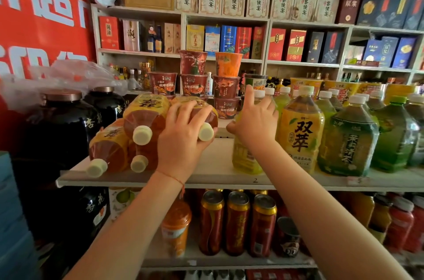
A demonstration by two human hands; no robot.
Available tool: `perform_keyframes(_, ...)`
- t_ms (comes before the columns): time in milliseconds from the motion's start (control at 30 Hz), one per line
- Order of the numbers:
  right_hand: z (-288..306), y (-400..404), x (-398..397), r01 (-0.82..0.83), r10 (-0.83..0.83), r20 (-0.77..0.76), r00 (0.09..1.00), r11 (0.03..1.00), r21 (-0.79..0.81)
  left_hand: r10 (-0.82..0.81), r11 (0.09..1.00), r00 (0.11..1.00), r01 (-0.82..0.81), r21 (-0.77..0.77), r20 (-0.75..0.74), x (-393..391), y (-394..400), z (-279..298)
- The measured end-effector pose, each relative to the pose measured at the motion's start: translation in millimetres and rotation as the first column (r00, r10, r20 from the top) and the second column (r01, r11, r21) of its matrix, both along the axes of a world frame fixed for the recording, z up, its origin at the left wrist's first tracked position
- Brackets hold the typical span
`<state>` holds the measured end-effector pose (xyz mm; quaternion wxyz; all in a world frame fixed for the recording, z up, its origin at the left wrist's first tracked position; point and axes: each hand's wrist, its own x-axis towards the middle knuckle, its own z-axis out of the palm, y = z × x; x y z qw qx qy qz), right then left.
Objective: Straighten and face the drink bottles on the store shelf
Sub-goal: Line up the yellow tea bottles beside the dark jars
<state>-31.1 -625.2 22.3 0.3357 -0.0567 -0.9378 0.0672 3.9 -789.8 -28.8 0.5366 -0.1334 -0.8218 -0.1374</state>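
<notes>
Left hand [183, 139]: fingers spread and curled over the shoulder of a lying amber tea bottle [202, 116], cap facing out, palm against its neck. Bottle stacked on three more toppled amber bottles [128, 142] by the left front edge of the shelf [215, 176]. Right hand [253, 119]: fingers apart, hooked round the top of an upright yellow-green bottle [245, 155] near mid-shelf, thumb low on its left side. Just right, along the front edge, an upright yellow-label bottle [300, 132] and green tea bottles [348, 137]. Behind, stacked noodle cups [195, 86]. Below, gold-topped cans [236, 222].
</notes>
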Motion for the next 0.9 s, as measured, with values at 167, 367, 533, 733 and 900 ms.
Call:
perform_keyframes(167, -20.4, 1.6, 20.6, -0.242, 0.318, -0.295, 0.901, 0.933, 0.266, -0.041, 0.999, 0.999, 0.04, 0.03, 0.03, 1.4, -1.4, 0.3)
perform_keyframes(367, -38.8, -20.6, 23.8, -0.769, 0.723, -0.314, 0.615, 0.638, -0.038, -0.153, 0.987, 0.988, 0.154, 0.049, -0.025, 11.9, -2.2, 7.5)
perform_keyframes(533, -39.3, -10.4, 24.7, -0.639, 0.604, -0.398, 0.691, 0.767, 0.055, -0.343, 0.938, 0.935, 0.336, 0.083, 0.088, 20.8, 3.2, 19.3)
perform_keyframes(733, -44.5, 11.0, 26.2, -0.445, 0.501, -0.273, 0.822, 0.862, 0.243, -0.312, 0.947, 0.931, 0.29, 0.14, 0.187, 19.5, 15.2, 29.3)
perform_keyframes(900, -40.6, 15.9, 28.1, -0.425, 0.463, -0.387, 0.797, 0.886, 0.186, -0.188, 0.973, 0.948, 0.143, 0.183, 0.258, 11.1, 24.3, 60.5)
